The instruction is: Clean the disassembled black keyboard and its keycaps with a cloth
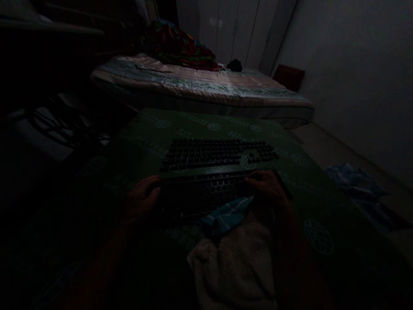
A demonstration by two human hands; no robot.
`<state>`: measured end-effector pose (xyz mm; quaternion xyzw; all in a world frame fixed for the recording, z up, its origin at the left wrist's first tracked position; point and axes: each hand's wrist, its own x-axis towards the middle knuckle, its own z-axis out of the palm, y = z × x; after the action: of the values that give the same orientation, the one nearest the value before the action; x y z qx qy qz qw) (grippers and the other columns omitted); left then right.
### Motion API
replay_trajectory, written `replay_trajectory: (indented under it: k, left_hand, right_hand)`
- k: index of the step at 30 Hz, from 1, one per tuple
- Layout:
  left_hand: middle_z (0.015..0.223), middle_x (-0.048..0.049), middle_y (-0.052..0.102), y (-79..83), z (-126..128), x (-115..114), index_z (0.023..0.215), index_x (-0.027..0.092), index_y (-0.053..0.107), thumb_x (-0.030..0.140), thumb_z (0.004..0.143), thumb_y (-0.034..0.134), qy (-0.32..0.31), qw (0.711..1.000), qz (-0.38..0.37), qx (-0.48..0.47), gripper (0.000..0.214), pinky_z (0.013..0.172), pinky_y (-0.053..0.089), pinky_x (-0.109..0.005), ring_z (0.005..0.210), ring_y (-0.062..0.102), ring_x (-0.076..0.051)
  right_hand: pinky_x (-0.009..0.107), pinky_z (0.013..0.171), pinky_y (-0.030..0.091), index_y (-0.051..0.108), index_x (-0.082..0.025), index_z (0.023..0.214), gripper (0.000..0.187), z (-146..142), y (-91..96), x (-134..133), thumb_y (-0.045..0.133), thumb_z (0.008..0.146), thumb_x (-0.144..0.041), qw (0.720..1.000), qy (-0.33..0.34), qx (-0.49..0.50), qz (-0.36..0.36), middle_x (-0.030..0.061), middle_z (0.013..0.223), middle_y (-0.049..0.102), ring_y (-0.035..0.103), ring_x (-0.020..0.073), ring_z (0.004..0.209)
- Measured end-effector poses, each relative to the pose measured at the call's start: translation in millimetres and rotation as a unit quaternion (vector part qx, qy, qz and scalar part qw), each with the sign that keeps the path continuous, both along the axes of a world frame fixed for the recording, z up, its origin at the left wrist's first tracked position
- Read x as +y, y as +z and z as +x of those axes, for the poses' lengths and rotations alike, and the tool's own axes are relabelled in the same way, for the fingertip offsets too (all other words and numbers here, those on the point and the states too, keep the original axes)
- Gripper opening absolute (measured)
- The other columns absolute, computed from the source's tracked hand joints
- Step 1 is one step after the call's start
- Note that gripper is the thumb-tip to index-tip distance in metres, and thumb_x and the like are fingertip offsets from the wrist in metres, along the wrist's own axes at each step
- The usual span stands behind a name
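Observation:
In dim light, a black keyboard (pixel 190 193) with its keycaps off lies across the green table sheet in front of me. My left hand (pixel 142 196) grips its left end between thumb and fingers. My right hand (pixel 266 185) is closed on a cloth (pixel 230 214) over the right part of the keyboard. That cloth shows a blue face with white lines, and a beige fluffy towel part (pixel 238 262) hangs toward me; whether they are one piece I cannot tell. Just beyond the keyboard, loose black keycaps (pixel 206 153) are laid out in rows in keyboard order.
The green printed sheet (pixel 300 206) covers the table. Behind it stands a bed (pixel 206 86) with a red patterned blanket (pixel 180 47). Dark cables or bars (pixel 61 125) are at the left. Blue fabric or plastic (pixel 358 181) lies on the floor at the right.

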<state>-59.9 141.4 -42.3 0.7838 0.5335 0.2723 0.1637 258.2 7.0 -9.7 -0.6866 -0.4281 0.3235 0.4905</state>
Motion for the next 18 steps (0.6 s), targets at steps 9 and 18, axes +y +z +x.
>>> replay_trajectory:
  k: [9,18]
  left_hand:
    - [0.12,-0.013,0.057,3.1,1,-2,0.105,0.011,0.058,0.041,0.071,0.037,0.004,0.999,-0.043,-0.028,0.05,0.1,0.039,-0.041,0.111,0.053,-0.026]
    - [0.121,-0.0115,0.056,4.4,1,-4,0.104,0.013,0.058,0.038,0.072,0.04,0.003,0.998,-0.05,-0.031,0.044,0.101,0.038,-0.041,0.112,0.052,-0.025]
  right_hand:
    - [0.025,0.049,0.044,0.066,-0.014,0.06,0.013,-4,-1.4,-1,0.066,0.057,-0.027,0.998,0.031,0.059,-0.024,0.0026,0.058,0.065,0.058,0.0146,0.052]
    - [0.027,0.054,0.047,0.067,-0.013,0.07,0.02,-12,-11.8,11,0.063,0.066,-0.033,1.0,-0.001,-0.006,0.019,0.0046,0.065,0.067,0.06,0.0173,0.058]
